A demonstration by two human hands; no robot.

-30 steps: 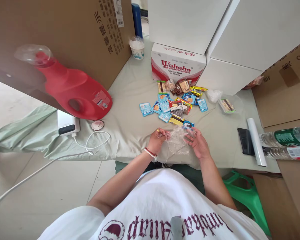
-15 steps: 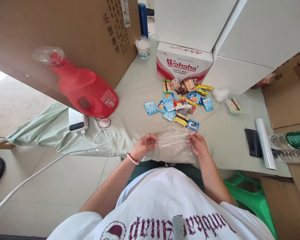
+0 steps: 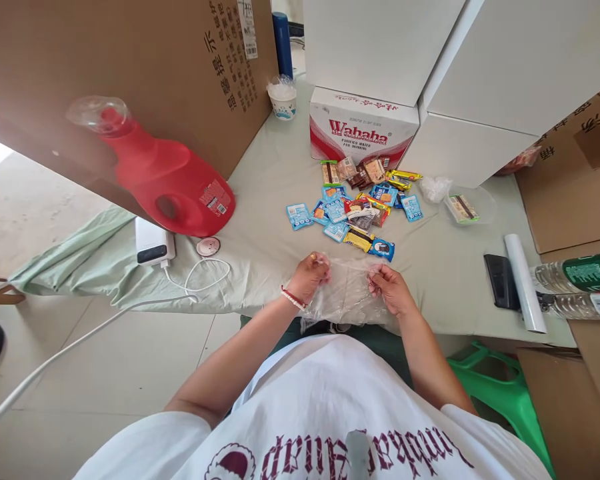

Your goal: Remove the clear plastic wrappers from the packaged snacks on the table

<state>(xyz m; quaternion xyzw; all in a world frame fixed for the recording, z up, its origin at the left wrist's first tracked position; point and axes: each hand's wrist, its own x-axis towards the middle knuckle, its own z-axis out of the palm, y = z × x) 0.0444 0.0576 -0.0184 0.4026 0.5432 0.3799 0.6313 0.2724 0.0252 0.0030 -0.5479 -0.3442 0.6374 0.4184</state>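
A clear plastic bag point(image 3: 347, 293) hangs between my two hands, over the front edge of the cloth-covered table. My left hand point(image 3: 311, 277), with a ring and a red-and-white bracelet, pinches its upper left edge. At its upper right edge, the fingers of my right hand point(image 3: 389, 285) are closed on the film. Just beyond lies a pile of packaged snacks: a blue packet point(image 3: 381, 249), a yellow packet point(image 3: 357, 239), a red packet point(image 3: 359, 209) and several light-blue sachets point(image 3: 299, 216).
A Wahaba-style white and red carton point(image 3: 363, 127) stands behind the snacks. On the left are a red jug point(image 3: 175, 177) and a white power bank point(image 3: 153, 241) with a cable. To the right lie a plastic tub point(image 3: 480, 207), a white roll point(image 3: 526, 283), a black phone-like object point(image 3: 501, 281) and bottles point(image 3: 587, 273).
My left hand has moved right and slightly up, closer to my right hand. The bag, stretched flat before, now hangs lower and looser between them.
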